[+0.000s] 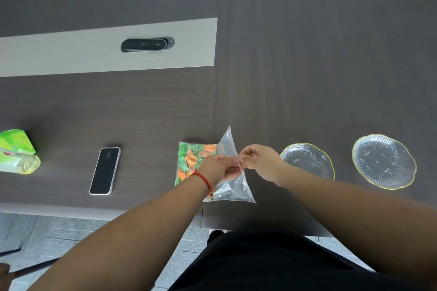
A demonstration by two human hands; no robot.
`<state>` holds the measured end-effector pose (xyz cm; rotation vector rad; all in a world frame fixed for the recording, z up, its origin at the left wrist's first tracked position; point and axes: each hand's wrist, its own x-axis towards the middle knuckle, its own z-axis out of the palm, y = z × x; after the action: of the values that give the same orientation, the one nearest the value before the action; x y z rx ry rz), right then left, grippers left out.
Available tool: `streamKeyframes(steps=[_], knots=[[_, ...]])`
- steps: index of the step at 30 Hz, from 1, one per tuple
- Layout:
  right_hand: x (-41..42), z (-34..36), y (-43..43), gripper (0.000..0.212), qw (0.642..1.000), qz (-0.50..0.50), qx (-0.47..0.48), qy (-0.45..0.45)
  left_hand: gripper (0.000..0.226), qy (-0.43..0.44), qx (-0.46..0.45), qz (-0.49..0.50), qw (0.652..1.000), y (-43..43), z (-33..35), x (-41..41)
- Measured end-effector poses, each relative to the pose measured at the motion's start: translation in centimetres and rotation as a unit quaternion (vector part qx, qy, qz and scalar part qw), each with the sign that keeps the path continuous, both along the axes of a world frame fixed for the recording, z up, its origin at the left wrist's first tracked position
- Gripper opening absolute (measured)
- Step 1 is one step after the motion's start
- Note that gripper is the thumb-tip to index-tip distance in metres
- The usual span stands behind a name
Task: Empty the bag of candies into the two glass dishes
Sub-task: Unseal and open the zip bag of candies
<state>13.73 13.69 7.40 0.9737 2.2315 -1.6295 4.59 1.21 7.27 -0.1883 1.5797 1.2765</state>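
Both my left hand (214,165) and right hand (256,160) pinch the bag (228,146) mouth; I should peel evenly, keeping candies (192,159) inside.

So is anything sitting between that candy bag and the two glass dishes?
Nothing visible. The candy bag lies left of the nearer dish, with only bare table between; the farther dish sits just beyond. Both hands pinch the bag's mouth.

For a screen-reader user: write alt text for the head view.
Both hands, left hand and right hand, pinch the mouth of a clear bag of candies on a dark table. Two empty glass dishes sit to its right.
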Motion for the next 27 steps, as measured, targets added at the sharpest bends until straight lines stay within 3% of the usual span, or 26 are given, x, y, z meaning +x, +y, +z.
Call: streamKeyframes(steps=[5, 9, 16, 21, 25, 27], knots=[[-0.2, 0.1, 0.2, 0.012, 0.998, 0.044, 0.043, -0.006, 0.018, 0.130, -0.063, -0.125, 0.982, -0.3, 0.1, -0.7], [-0.5, 0.7, 0.3, 0.009, 0.994, 0.068, 0.081, -0.005, 0.023, 0.172, -0.069, -0.151, 0.971, -0.1, 0.5, -0.6], [-0.7, 0.6, 0.3, 0.010, 0.995, 0.034, 0.093, -0.023, 0.022, 0.182, -0.096, -0.134, 0.969, 0.5, 0.6, -0.1], [-0.1, 0.3, 1.3, 0.014, 0.989, -0.010, 0.128, -0.075, 0.011, 0.161, -0.114, -0.038, 0.979, -0.1, 0.7, -0.8], [1.3, -0.3, 3.3, 0.014, 0.960, 0.070, 0.242, -0.125, 0.013, 0.298, -0.170, -0.094, 0.934, -2.4, 2.2, -3.5], [1.7, -0.5, 3.6, 0.011, 0.944, 0.112, 0.282, -0.127, 0.013, 0.390, -0.214, -0.212, 0.870, -3.0, 3.8, -4.8]])
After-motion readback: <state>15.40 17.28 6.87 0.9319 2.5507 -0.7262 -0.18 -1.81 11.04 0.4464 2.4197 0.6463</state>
